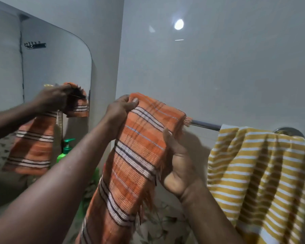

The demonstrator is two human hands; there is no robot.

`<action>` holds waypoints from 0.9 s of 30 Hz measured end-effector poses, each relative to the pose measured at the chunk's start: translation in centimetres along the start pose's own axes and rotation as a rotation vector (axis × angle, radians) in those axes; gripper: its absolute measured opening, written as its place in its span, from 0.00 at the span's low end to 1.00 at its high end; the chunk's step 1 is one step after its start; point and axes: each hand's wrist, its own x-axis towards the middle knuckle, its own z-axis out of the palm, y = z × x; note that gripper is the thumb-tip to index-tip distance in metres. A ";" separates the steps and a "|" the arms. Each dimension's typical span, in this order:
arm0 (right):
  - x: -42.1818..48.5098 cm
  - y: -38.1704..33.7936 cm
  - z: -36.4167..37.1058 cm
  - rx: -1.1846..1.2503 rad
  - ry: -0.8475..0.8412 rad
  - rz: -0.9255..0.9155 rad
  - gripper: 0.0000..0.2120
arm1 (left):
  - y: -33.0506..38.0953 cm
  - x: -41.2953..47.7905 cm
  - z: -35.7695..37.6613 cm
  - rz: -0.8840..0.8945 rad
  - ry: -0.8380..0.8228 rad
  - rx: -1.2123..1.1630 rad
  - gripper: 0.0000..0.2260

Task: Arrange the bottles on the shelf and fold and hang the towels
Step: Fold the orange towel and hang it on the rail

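An orange towel (139, 138) with dark and white stripes lies folded over the left end of a chrome towel rail (205, 124) and hangs down long in front. My left hand (121, 111) grips its top left edge at the rail. My right hand (180, 162) pinches its fringed right edge lower down. A yellow towel (259, 175) with white stripes is draped over the right end of the same rail. A green pump bottle (65, 150) stands low at the left, behind my left forearm.
A large mirror (42, 67) on the left wall reflects my hand and the orange towel. Grey tiled walls meet in a corner behind the rail. Floral-patterned tiles show below the towels.
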 end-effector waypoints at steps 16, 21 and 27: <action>3.8 -1.6 5.7 -0.087 0.079 -0.253 0.55 | 3.8 5.1 1.0 -0.067 0.076 0.780 0.16; 4.4 -5.3 6.1 -0.491 0.119 -0.333 0.30 | 4.4 5.5 0.1 -0.192 -0.005 0.661 0.06; 5.4 -8.0 6.1 -0.390 0.135 -0.170 0.22 | 3.2 6.0 0.2 -0.148 0.036 0.666 0.10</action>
